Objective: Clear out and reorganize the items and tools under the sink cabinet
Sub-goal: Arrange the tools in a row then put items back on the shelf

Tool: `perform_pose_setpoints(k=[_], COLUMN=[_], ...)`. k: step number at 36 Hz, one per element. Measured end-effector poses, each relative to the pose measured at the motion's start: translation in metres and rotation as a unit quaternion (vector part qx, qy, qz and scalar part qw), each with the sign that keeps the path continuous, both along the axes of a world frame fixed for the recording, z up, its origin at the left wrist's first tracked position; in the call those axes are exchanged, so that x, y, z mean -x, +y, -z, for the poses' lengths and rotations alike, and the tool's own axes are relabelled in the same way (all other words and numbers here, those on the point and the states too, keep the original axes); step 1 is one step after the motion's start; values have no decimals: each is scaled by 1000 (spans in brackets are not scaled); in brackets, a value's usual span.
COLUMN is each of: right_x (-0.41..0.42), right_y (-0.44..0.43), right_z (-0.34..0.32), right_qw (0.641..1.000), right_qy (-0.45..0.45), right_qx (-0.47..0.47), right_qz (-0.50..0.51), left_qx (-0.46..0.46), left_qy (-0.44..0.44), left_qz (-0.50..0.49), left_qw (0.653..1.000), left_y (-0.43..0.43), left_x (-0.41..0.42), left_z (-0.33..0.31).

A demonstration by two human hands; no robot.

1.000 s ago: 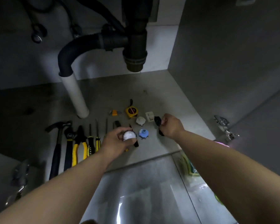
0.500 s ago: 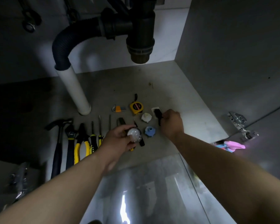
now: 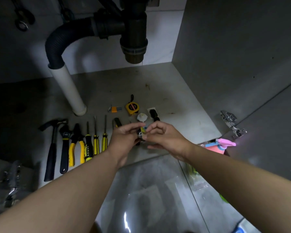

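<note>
Head view: under the sink, the sorting is well along. My left hand (image 3: 124, 138) curls round a small dark round object (image 3: 142, 134) with a yellow and blue patch, held above the front edge of the cabinet floor (image 3: 175, 98). My right hand (image 3: 163, 137) pinches its top between thumb and forefinger. I cannot tell what it is.

I judge this to be the inspect-and-place step: the next move calls for finding this piece a free spot among the small parts at twelve o'clock of the hands, without knocking them.

The cabinet is the only container in view. At nine o'clock of the hands lie, side by side, a hammer (image 3: 52, 148), a wrench (image 3: 65, 145), pliers (image 3: 76, 145) and three screwdrivers (image 3: 96, 140). At twelve o'clock sit hex keys (image 3: 114, 109), a tape measure (image 3: 132, 107), a white cap (image 3: 142, 117) and a black part (image 3: 153, 113) on a white plate. The white drain pipe (image 3: 69, 91) stands at eleven o'clock. A pink and blue item (image 3: 223, 143) lies outside the cabinet at three o'clock.
</note>
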State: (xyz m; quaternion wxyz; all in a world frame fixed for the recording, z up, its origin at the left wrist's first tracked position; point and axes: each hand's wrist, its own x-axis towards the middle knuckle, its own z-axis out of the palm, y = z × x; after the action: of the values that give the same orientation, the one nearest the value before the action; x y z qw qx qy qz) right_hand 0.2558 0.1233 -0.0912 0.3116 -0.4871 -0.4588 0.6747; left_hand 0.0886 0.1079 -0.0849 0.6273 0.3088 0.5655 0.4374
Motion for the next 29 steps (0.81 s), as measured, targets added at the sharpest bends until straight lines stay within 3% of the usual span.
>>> perform_pose_setpoints(k=[3, 6, 8, 11, 16, 29], right_x=[2, -2, -8, -20, -31, -33], right_y=[-3, -4, -4, -2, 7, 13], right_z=[7, 21, 32, 48, 67, 83], right_qw=[986, 913, 879, 856, 847, 865], right_qy=[-122, -316, -393, -457, -494, -461], right_qx=[-111, -256, -270, -242, -195, -192], right_qz=[16, 22, 29, 20, 20, 42], left_qx=[17, 44, 52, 43, 24, 24], left_qy=[15, 66, 97, 146, 191, 201], left_qz=[10, -5, -29, -33, 10, 45], left_qw=[1000, 997, 993, 988, 981, 978], left_y=[-3, -1, 1, 0, -4, -4], left_x=[3, 9, 12, 15, 15, 17], left_z=[4, 12, 17, 21, 26, 26])
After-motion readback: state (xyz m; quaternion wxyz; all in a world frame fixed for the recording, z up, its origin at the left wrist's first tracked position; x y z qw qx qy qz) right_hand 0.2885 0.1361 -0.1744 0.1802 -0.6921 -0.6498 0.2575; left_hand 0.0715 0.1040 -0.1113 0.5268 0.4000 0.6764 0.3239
